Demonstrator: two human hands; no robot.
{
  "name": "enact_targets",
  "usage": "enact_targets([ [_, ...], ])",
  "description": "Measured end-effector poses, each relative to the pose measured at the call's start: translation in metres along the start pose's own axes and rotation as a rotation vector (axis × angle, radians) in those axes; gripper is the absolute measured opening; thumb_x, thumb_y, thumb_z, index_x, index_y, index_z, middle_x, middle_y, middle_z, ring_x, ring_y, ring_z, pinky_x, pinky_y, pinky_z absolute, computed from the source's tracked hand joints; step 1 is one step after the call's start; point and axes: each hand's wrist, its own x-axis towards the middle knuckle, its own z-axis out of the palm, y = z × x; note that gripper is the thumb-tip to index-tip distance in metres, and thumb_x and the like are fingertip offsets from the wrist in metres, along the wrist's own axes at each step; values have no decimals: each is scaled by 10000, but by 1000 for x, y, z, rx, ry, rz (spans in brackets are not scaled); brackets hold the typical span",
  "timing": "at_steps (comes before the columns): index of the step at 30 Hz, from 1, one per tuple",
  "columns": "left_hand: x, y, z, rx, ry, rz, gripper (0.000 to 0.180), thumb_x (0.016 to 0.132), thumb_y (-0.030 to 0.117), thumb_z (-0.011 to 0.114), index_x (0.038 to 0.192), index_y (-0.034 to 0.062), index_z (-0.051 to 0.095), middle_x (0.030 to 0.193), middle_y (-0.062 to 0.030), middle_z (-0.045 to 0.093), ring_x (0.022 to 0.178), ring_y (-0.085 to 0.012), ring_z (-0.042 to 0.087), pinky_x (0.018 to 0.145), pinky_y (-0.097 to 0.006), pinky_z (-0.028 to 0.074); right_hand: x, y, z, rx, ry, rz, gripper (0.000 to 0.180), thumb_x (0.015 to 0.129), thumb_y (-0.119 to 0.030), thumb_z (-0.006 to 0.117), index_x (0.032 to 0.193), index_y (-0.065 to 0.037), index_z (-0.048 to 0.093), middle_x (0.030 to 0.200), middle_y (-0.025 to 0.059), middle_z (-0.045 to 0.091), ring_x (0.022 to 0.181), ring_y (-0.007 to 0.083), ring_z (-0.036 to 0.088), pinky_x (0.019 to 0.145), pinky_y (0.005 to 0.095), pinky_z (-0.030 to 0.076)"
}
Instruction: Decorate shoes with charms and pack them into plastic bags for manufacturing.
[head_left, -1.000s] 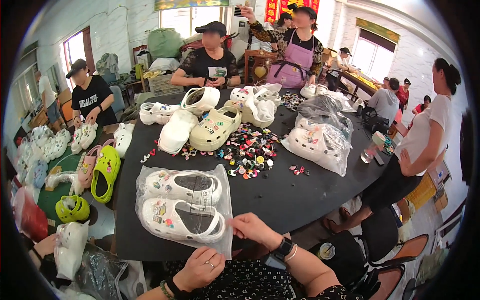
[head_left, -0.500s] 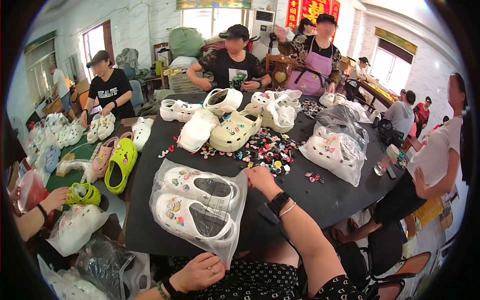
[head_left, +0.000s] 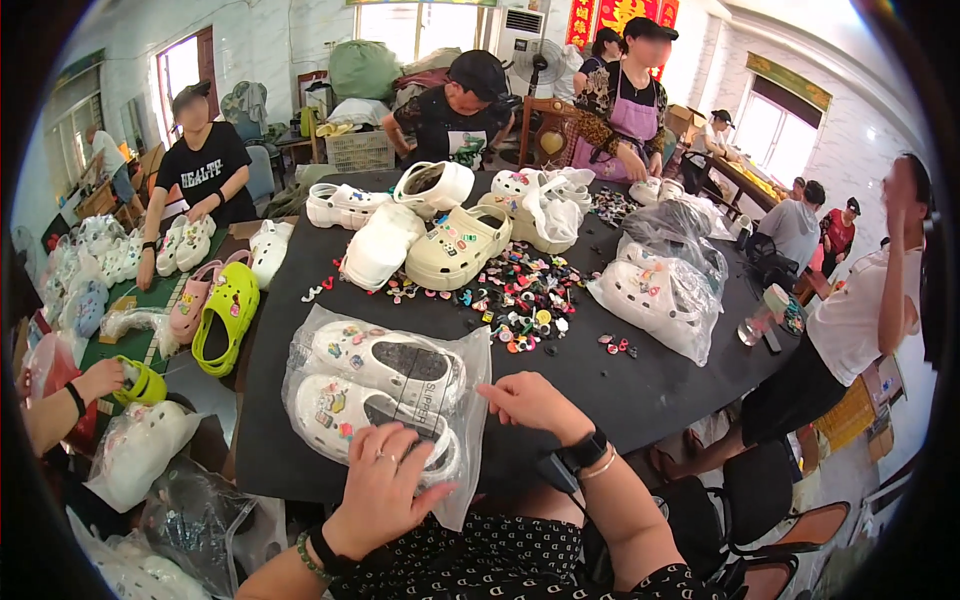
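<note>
A clear plastic bag (head_left: 300, 350) holding a pair of white clogs (head_left: 385, 360) with small coloured charms lies on the black round table (head_left: 640, 390) right in front of me. My left hand (head_left: 385, 485) rests flat on the bag's near edge, over the closer clog. My right hand (head_left: 530, 400) presses the bag's right edge with fingers pointing left; a dark watch and a bracelet sit on that wrist. Neither hand lifts the bag.
A pile of small coloured charms (head_left: 515, 295) lies mid-table, with loose cream and white clogs (head_left: 455, 245) behind it and another bagged pair (head_left: 655, 295) at the right. Green and pink clogs (head_left: 225, 310) sit at the left. Several people stand and sit around the table.
My left hand came up from my lap onto the bag's near edge. My right hand pulled back from the far side of the bag to its right edge. The view shifted closer.
</note>
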Motion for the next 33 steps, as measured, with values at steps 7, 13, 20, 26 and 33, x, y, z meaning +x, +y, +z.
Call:
enact_targets([
  [7, 21, -12, 26, 178, 8, -100, 387, 757, 329, 777, 1016, 60, 675, 1038, -104, 555, 1033, -316, 500, 935, -481, 356, -28, 5, 36, -334, 110, -396, 251, 868, -300, 678, 820, -54, 661, 744, 140, 681, 717, 349, 665, 652, 433, 530],
  [13, 31, -13, 34, -198, 303, -123, 118, 757, 74, 754, 835, 49, 670, 827, -90, 582, 832, -284, 560, 752, -405, 433, -32, 1, 38, -56, 283, -546, 185, 884, -226, 676, 906, -44, 700, 771, 160, 669, 714, 350, 655, 649, 409, 528],
  [20, 17, -25, 23, -144, 387, -84, 175, 816, 41, 708, 981, 30, 650, 965, -164, 616, 880, -324, 596, 762, -402, 477, 10, -17, 73, -124, 149, -897, 610, 749, 11, 684, 1319, 77, 477, 1376, 241, 481, 1339, 407, 405, 1089, 439, 375],
  [26, 29, -8, 15, 0, 414, 34, 106, 860, 36, 721, 953, -17, 713, 947, -151, 646, 877, -325, 609, 779, -409, 498, 28, -34, 75, -380, 105, -731, 522, 749, -161, 652, 1191, 92, 541, 1153, 238, 570, 1185, 394, 507, 1041, 457, 360],
  [33, 31, -4, -1, 28, 328, 42, 158, 881, 74, 692, 1021, 3, 699, 978, -155, 634, 913, -337, 593, 829, -438, 470, 97, -57, 102, -693, 124, -549, 368, 809, -233, 604, 1085, 11, 607, 1062, 189, 645, 1057, 315, 619, 875, 391, 497],
])
